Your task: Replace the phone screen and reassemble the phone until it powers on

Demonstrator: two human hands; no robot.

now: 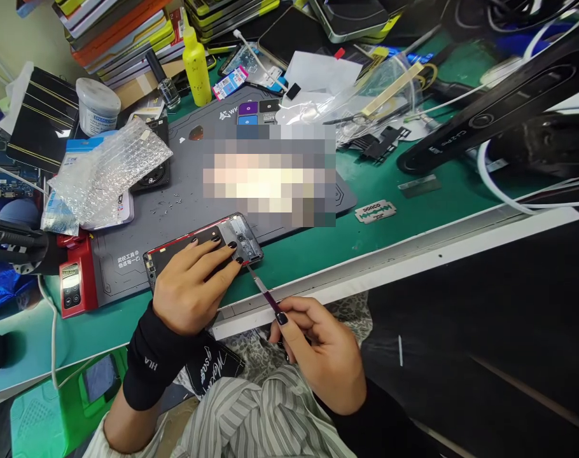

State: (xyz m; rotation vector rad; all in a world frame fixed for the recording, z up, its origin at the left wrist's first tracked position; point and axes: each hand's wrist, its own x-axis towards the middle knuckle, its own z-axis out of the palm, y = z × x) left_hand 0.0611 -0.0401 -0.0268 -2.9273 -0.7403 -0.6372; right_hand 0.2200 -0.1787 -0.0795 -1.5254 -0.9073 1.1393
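Note:
My left hand [196, 286] lies palm down across an opened phone frame [244, 238], its fingers stretched out and pressing on the black and silver inner face. The phone frame sits tilted on the front edge of a grey repair mat [127, 226]; part of it is hidden under the hand. My right hand [318, 350] is closed around a slim craft knife [268, 296] with a dark purple handle and a flat metal blade. The blade's tip touches or nearly touches the frame's near right edge, beside my left fingertips.
A razor blade [376, 211] and a metal strip [419, 184] lie to the right. Behind stand a yellow bottle [196, 67] and a white tub [97, 105]. Bubble wrap [115, 165] and a red device [77, 280] are left. A blurred patch covers part of the mat.

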